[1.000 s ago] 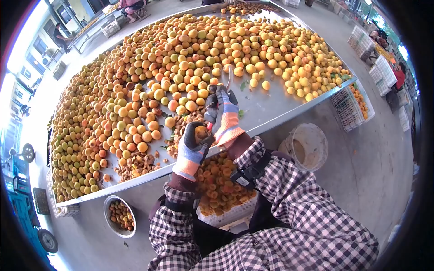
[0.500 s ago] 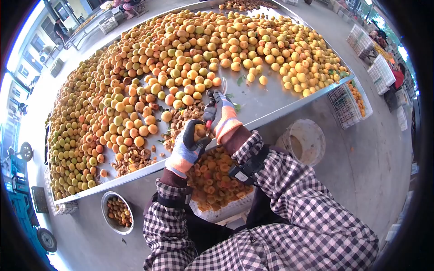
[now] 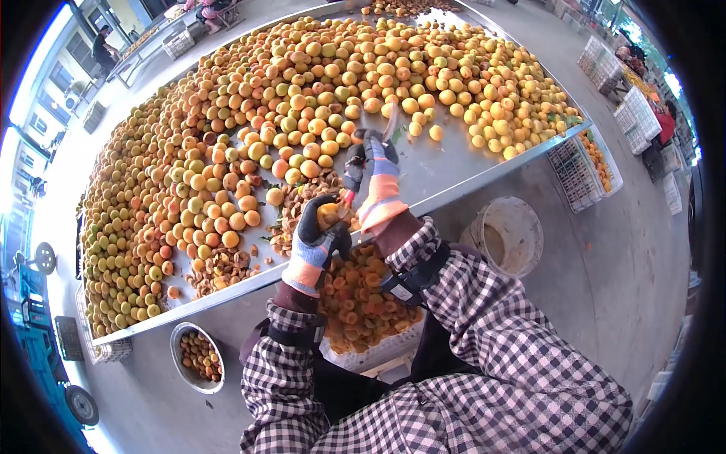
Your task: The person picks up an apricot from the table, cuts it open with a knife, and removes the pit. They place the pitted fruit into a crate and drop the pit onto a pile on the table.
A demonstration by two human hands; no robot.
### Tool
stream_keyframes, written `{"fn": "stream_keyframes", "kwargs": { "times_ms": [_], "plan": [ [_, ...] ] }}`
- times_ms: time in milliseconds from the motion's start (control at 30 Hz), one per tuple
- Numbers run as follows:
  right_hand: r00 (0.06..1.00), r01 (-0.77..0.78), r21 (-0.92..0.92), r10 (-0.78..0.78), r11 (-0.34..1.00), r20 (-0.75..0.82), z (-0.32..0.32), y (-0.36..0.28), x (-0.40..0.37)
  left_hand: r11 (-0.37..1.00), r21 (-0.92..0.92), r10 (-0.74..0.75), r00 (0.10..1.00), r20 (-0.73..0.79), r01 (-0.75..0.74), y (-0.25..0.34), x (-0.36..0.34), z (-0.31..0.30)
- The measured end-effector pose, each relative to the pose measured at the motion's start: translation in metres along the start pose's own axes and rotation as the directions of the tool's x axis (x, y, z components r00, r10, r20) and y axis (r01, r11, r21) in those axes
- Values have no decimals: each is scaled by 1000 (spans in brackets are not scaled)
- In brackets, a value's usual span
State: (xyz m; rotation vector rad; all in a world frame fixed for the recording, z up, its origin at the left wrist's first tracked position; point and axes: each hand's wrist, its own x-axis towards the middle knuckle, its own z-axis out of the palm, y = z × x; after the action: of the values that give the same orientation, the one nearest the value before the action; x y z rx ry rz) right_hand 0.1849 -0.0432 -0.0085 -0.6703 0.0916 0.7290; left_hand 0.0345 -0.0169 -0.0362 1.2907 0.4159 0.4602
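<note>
The left hand, forearm towards twelve o'clock, pinches an apricot at its one o'clock; the right hand, forearm towards ten, curls closed around a red-tipped tool.

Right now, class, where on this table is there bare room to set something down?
The widest bare patch of the table lies right of the right hand, between the yellow fruit and the near rim. A narrower gap separates the two heaps of brown pieces. It is crowded at the far and left parts, under piled fruit, and beside the left hand.
</note>
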Motion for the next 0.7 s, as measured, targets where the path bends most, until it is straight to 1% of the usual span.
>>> {"fn": "stream_keyframes", "kwargs": {
  "times_ms": [67, 100, 133, 200, 233, 267, 367, 433, 467, 533, 567, 633, 700],
  "plan": [
    [972, 196, -32, -190, 980, 137, 11, -13, -12, 975, -223, -11, 999, -50, 0, -5, 0, -1],
    [939, 246, 0, -239, 969, 247, 13, -17, -11, 977, -189, -111, 991, -76, 95, 1, 0, -1],
    [939, 246, -2, -238, 969, 249, 14, -20, -13, 977, -191, -110, 991, -77, 93, 4, 0, -1],
    [882, 329, -44, -290, 943, 372, 19, -26, -22, 966, -164, -209, 977, -33, 201, 9, -1, 0],
    [883, 344, -64, -300, 937, 362, 22, -26, -26, 972, -146, -191, 981, -33, 185, 11, -1, 3],
    [868, 354, -90, -292, 931, 401, 19, -25, -26, 971, -147, -195, 980, -28, 189, 12, -2, 6],
    [856, 386, -137, -298, 912, 423, 22, -22, -30, 972, -159, -181, 983, -43, 172, 15, 0, 9],
    [815, 415, -135, -301, 900, 495, 19, -18, -29, 980, -133, -156, 986, -66, 146, 12, 1, 8],
    [815, 413, -137, -298, 900, 497, 19, -15, -29, 980, -135, -156, 985, -68, 145, 12, 0, 8],
    [807, 416, -97, -318, 904, 498, 19, -10, -30, 968, -218, -142, 987, -81, 121, 9, -1, 8],
    [808, 414, -100, -314, 905, 499, 20, -10, -30, 968, -221, -143, 986, -83, 121, 6, 0, 9],
    [816, 423, -124, -318, 898, 483, 22, -8, -32, 962, -261, -116, 983, -142, 76, -1, 0, 12],
    [823, 413, -142, -302, 900, 481, 21, -5, -31, 964, -257, -102, 987, -128, 66, -11, 3, 9]
  ]
}}
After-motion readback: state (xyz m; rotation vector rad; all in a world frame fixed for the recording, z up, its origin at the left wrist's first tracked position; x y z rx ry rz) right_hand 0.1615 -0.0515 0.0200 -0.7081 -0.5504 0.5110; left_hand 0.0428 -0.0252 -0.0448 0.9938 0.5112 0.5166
